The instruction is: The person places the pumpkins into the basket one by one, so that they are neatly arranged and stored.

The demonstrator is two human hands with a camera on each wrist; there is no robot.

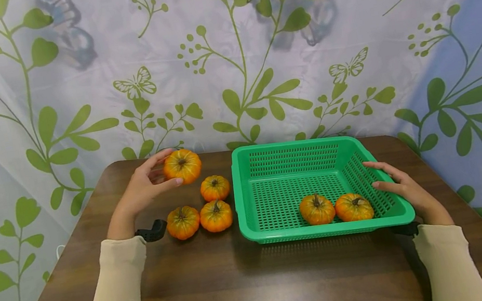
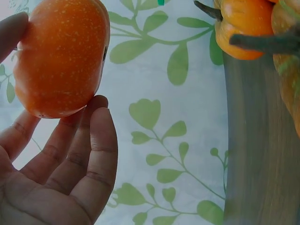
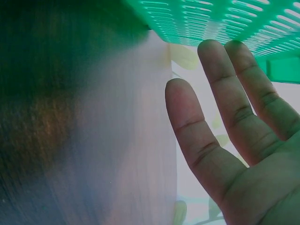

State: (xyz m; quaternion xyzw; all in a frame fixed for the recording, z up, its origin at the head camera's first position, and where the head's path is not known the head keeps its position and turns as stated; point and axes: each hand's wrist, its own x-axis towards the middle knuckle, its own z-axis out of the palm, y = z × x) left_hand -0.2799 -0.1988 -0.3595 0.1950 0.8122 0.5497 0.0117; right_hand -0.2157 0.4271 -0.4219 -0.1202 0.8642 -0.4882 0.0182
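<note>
In the head view my left hand [image 1: 142, 187] holds a small orange pumpkin [image 1: 182, 166] up at the table's far left. Thumb and fingertips pinch its sides; the left wrist view shows its speckled skin [image 2: 63, 56] close up. Three more small pumpkins, one behind [image 1: 215, 188] and two in front [image 1: 183, 222], sit on the table just right of that hand. My right hand [image 1: 405, 190] is at the right side of a green plastic basket [image 1: 324, 230]. Its thumb and forefinger reach over the rim, while three other fingers [image 3: 218, 70] lie against the outer wall. Two pumpkins [image 1: 317, 209] lie inside the basket.
The dark wooden table [image 1: 264, 294] carries everything. A patterned cloth [image 1: 249, 54] with green leaves and butterflies hangs right behind its far edge. The basket's left rim stands close beside the loose pumpkins.
</note>
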